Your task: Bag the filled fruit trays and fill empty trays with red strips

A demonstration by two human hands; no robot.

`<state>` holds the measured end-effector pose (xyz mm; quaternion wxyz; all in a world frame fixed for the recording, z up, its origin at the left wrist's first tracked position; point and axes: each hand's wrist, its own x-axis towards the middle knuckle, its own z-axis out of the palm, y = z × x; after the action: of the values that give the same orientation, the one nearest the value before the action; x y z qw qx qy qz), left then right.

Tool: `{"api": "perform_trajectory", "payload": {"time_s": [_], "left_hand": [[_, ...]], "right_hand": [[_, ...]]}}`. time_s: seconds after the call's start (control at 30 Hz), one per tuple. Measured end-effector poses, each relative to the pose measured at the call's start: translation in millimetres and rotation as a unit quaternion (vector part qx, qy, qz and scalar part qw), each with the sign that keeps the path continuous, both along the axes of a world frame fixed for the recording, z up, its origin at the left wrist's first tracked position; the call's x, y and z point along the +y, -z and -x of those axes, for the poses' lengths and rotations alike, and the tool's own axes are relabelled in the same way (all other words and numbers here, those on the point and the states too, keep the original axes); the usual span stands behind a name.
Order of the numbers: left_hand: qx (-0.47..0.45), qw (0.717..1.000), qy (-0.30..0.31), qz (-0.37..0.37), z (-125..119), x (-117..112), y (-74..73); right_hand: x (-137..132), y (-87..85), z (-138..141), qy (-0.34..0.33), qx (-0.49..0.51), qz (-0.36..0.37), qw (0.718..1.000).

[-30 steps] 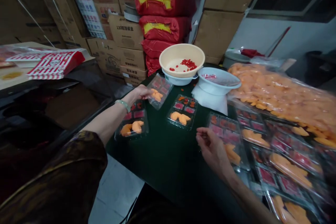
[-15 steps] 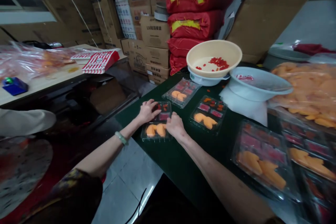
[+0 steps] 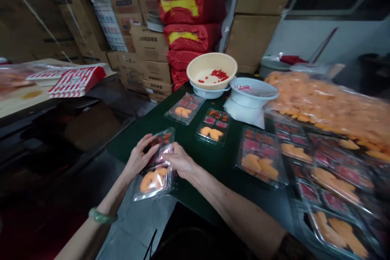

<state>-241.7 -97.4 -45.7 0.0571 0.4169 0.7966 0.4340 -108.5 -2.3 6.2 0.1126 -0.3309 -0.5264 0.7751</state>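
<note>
From my remote seat I see the clear tray (image 3: 155,178) gripped on both sides: my left hand (image 3: 141,156) curls over its left edge, and my right hand (image 3: 181,161) pinches the right edge with the thumb on top. Half a second ago it lay flat at the near left of the desk (image 3: 213,166); now it is tilted, its near end out past the desk's edge. The view has swung right again too, so the blue object on the left-hand table is gone from sight. A second ago my left hand was on the far-left tray (image 3: 185,108), which now lies untouched beyond, with the middle tray (image 3: 213,126) to its right.

My fingers hide part of the far compartments, and glare washes over the lid and the orange pieces, so I can't tell whether it is fully seated, nor whether the underside still touches the desk. The contents of the light blue basin (image 3: 254,89) are hard to make out. On the right, the packed trays (image 3: 344,178) overlap and blur, and the frame cuts off the bag (image 3: 329,105).
</note>
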Motion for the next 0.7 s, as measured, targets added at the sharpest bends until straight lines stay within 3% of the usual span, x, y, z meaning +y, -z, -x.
{"api": "perform_trajectory", "payload": {"time_s": [0.1,0.2,0.27,0.33,0.4,0.5,0.6,0.7], "left_hand": [[0.043,0.999,-0.008,-0.023,-9.1,21.7,-21.1],[0.128,0.987,0.011,-0.099,-28.8,79.5,-53.3],[0.179,0.973,0.102,-0.105,-49.5,136.8,-72.1],[0.286,0.929,0.233,-0.002,-74.0,201.1,-82.1],[0.318,0.898,0.301,0.042,-98.3,262.8,-81.3],[0.355,0.855,0.366,0.1,-124.1,334.1,-64.3],[0.381,0.816,0.41,0.148,-131.3,373.7,-41.1],[0.392,0.793,0.442,0.15,-125.3,391.1,-24.6]], "right_hand": [[20.1,-14.3,-27.8,0.015,0.025,0.044,0.999],[56.6,-31.8,-81.8,0.061,0.091,0.065,0.992],[82.2,-43.3,-127.4,0.103,0.11,0.04,0.988],[102.7,-52.0,-174.1,0.16,0.1,0.018,0.982],[115.2,-56.5,-217.4,0.22,0.068,0.001,0.973],[120.8,-56.2,-271.2,0.322,0.002,-0.006,0.947],[119.7,-51.3,-309.7,0.375,-0.055,0.006,0.925],[120.4,-46.0,-332.0,0.388,-0.063,0.023,0.919]]}}
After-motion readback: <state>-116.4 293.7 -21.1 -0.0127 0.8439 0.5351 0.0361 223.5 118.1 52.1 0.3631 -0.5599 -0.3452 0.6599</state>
